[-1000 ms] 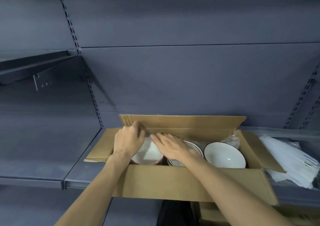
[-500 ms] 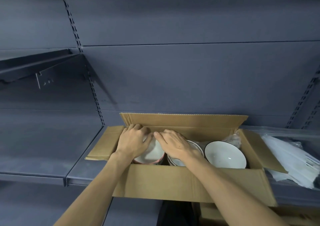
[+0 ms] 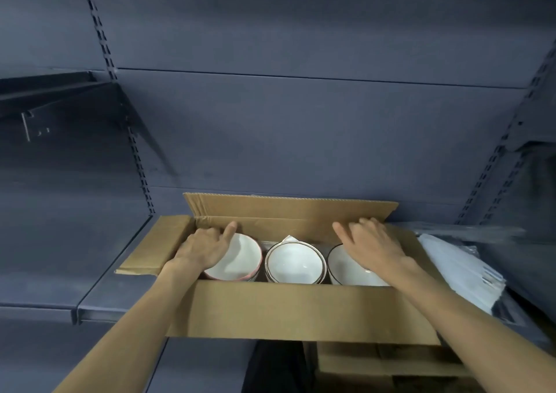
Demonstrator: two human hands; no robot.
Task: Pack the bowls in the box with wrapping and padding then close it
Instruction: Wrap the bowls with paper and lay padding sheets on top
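Both hands, left (image 3: 201, 249) and right (image 3: 371, 243), hover open over the box (image 3: 301, 308); unpadded bowls (image 3: 293, 262) (touching?) may chip when closing.

Dark metal shelf (image 3: 114, 284), slotted upright (image 3: 137, 158), bracket (image 3: 33, 125).

The left hand (image 3: 202, 249) covers the near-left rim of the pink-rimmed bowl (image 3: 240, 259); its fingertips are hidden past the knuckles. Beneath the right hand (image 3: 371, 242) most of the dark-rimmed bowl (image 3: 349, 268) is hidden. The box (image 3: 270, 308) front wall hides every bowl's base.
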